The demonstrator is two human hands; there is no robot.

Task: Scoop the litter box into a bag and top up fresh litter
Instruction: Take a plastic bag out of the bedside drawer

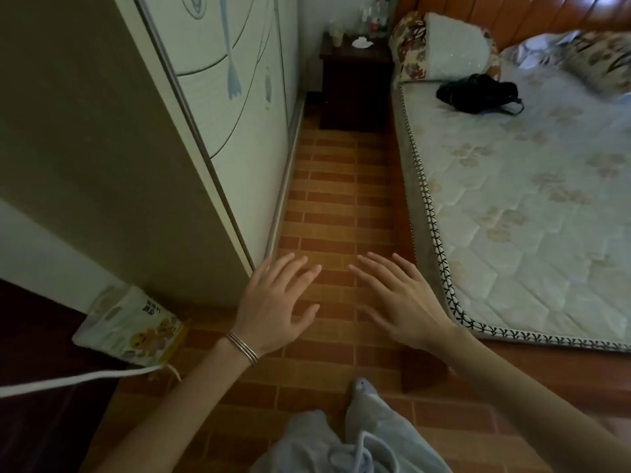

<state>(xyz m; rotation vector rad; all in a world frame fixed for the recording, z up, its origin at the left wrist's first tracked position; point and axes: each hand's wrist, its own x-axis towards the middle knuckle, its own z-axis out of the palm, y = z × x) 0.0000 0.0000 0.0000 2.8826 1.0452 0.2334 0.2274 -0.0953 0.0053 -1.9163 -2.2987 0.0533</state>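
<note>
— From the head view, what are the hands doing?

— Both are held out over the floor [334, 186], backs up. The left hand [273, 302] has its fingers straight and spread and holds nothing; thin bangles [242, 348] ring its wrist. The right hand [399, 302] is the same: fingers spread, empty. Their fingertips angle toward each other, near but apart.

— And the bag?

— The bag [129, 326], pale with a yellow cartoon print, sits tilted at lower left, at the foot of the wardrobe [218, 80]. It is well to the left of the left hand, and neither hand touches it. A white cord [68, 380] runs in from the left edge to just below it.

— What else is around?

— A mattress [529, 199], quilted with a flower pattern, lies to the right, its bound edge just beside the right hand. On it a black bundle [478, 93] lies near a pillow [444, 46]. At the far end of the floor strip, between wardrobe and mattress, stands a dark nightstand [355, 83] with bottles [374, 15] on top.

— And at the bottom?

— Pale trousers [341, 445] and one pale shoe [362, 387] on the brick-patterned tiles.
</note>
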